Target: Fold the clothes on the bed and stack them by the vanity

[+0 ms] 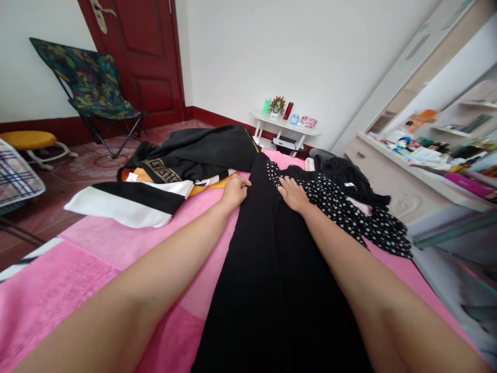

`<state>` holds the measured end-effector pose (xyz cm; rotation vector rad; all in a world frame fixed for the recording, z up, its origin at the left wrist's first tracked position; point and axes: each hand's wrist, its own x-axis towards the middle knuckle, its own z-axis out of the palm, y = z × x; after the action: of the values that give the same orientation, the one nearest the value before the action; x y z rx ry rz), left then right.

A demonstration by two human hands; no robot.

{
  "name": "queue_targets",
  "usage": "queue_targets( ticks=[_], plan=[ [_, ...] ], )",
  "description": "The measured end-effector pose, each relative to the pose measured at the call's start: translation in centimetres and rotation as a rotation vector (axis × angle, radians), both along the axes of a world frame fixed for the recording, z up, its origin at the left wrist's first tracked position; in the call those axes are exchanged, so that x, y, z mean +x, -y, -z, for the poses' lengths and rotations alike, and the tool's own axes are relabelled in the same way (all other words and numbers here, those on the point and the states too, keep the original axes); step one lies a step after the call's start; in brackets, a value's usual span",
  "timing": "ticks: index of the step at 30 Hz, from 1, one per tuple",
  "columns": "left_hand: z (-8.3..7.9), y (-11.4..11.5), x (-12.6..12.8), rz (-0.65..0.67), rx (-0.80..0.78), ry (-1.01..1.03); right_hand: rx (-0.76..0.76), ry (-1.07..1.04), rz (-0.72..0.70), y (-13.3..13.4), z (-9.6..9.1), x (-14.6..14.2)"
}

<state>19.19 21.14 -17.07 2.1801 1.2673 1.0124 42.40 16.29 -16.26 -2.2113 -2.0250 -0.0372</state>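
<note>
A long black garment (267, 290) lies lengthwise on the pink bedspread (155, 243), running from the near edge away from me. My left hand (236, 191) is at its left border, fingers bent and closed on the fabric edge. Across from it, my right hand (293, 194) rests flat on the black cloth with the fingers somewhat spread. Black fabric with white polka dots (334, 202) spreads out beside and beyond the right hand. Whether it is joined to the black garment I cannot tell.
Left of the garment lies a heap of dark clothes (209, 150) with a black and white piece (135, 199). Another black garment (349, 181) is at the far right. A cluttered dresser (411, 171) stands right, a folding chair (93, 88) left, a small white table (285, 122) behind.
</note>
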Motion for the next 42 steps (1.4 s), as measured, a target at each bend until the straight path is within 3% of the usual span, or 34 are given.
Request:
queue_targets(
  ticks=[3, 7, 11, 15, 20, 24, 27, 30, 33, 36, 38, 40, 42],
  plan=[
    [-0.1, 0.9, -0.4, 0.068, 0.006, -0.028, -0.037, -0.016, -0.018, 3.4, -0.3, -0.8],
    [-0.3, 3.5, -1.6, 0.199, 0.058, -0.076, -0.043, -0.051, -0.154, 10.3, -0.7, -1.4],
    [-1.7, 8.0, -4.3, 0.395, 0.106, -0.177, 0.059, -0.221, -0.341, 18.0, -2.4, -3.2],
    [-4.7, 14.0, -7.6, 0.666, 0.086, -0.281, 0.060, -0.348, -0.482, 24.3, -4.6, -6.6],
    [-8.1, 20.8, -10.5, 0.873, 0.019, -0.419, 0.045, -0.307, -0.631, 27.8, -5.6, -9.8],
    [-9.4, 23.7, -11.8, 0.922, -0.037, -0.524, 0.074, -0.311, -0.686, 28.1, -6.4, -10.9],
    [-10.2, 24.0, -11.9, 0.972, -0.073, -0.590, 0.032, -0.371, -0.655, 28.4, -6.9, -11.5],
    [-11.0, 22.6, -10.5, 1.055, -0.154, -0.577, -0.036, -0.471, -0.625, 28.4, -6.9, -11.5],
    [-10.6, 19.5, -7.3, 0.952, -0.118, -0.459, -0.006, -0.545, -0.486, 27.3, -6.7, -9.2],
    [-8.2, 16.0, -3.5, 0.645, 0.058, -0.365, 0.176, -0.464, -0.214, 25.2, -6.3, -4.4],
    [-5.8, 14.1, -1.4, 0.484, 0.084, -0.431, 0.291, -0.342, -0.024, 23.8, -5.6, -0.6],
    [-3.5, 12.9, -0.1, 0.399, 0.099, -0.524, 0.314, -0.211, 0.083, 22.9, -4.6, 2.5],
    [-2.0, 12.5, 0.4, 0.362, 0.134, -0.561, 0.279, -0.114, 0.101, 22.5, -3.5, 4.3]
  ],
)
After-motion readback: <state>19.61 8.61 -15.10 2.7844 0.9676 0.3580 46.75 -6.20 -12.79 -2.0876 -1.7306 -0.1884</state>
